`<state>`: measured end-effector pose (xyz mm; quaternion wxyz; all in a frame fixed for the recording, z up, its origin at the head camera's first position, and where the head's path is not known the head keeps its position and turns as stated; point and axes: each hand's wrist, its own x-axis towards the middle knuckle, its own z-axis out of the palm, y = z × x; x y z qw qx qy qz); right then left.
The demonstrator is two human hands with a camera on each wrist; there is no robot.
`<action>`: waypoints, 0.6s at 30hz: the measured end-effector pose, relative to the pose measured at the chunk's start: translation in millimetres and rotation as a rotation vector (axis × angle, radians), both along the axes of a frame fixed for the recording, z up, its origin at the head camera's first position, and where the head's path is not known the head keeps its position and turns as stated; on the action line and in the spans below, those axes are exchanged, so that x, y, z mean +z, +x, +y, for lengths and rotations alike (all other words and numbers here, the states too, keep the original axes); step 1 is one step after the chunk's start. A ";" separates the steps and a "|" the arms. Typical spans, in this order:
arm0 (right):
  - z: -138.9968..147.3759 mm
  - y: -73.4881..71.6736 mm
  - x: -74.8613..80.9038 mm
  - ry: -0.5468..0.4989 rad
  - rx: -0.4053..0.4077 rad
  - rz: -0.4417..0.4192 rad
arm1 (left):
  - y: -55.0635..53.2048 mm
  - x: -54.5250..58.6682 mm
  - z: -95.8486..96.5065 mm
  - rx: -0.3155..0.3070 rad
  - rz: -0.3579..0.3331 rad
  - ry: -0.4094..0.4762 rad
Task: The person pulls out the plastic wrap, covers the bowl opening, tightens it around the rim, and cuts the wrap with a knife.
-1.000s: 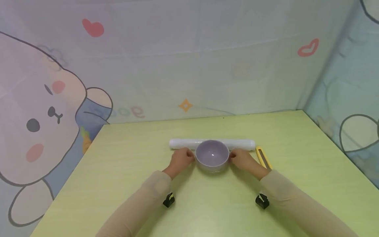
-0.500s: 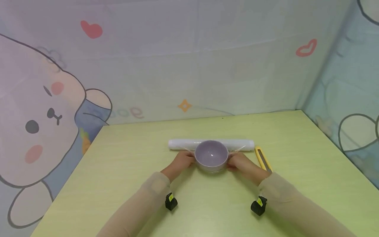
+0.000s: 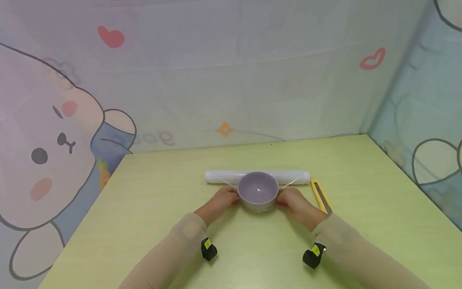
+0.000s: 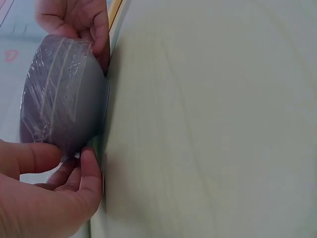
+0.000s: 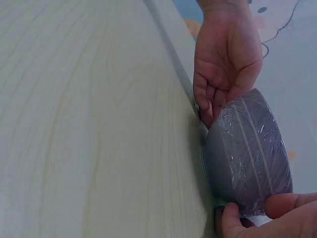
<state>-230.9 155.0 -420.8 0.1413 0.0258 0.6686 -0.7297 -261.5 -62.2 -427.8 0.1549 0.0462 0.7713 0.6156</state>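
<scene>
My left hand (image 3: 221,201) and right hand (image 3: 298,205) grasp the purple bowl (image 3: 258,188) from opposite sides — clear film (image 4: 59,84) clings round its wall.

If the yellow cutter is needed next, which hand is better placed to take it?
Probably the right hand: the yellow cutter lies close by, on its side of the bowl; the left hand is opposite, farther away.

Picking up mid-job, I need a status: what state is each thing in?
Bowl: upright
Clear film: wrinkled, clinging to bowl's outer wall, edges sticking out
White roll: lying on its side behind the bowl
Yellow cutter: lying flat, blade position unclear
Left hand: gripping the bowl's left side
Right hand: gripping the bowl's right side
</scene>
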 end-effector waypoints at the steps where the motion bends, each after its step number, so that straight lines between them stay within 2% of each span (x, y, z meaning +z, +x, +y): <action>1: 0.1 0.5 0.3 -0.036 -0.011 -0.012 | 0.1 -0.5 -0.2 -0.008 -0.002 0.015; 4: -0.1 3.1 2.4 -0.131 -0.049 -0.078 | 0.0 -1.5 -0.2 -0.034 -0.004 0.039; 8: -2.6 6.3 4.6 -0.180 -0.077 -0.124 | 0.4 -0.4 -0.8 -0.061 0.001 0.043; 11: -4.0 7.9 5.6 -0.170 -0.081 -0.118 | 1.1 -0.4 -1.5 -0.054 -0.004 0.048; 18: -8.1 12.0 5.0 -0.225 -0.102 -0.102 | 3.5 0.2 -0.5 -0.045 -0.009 0.070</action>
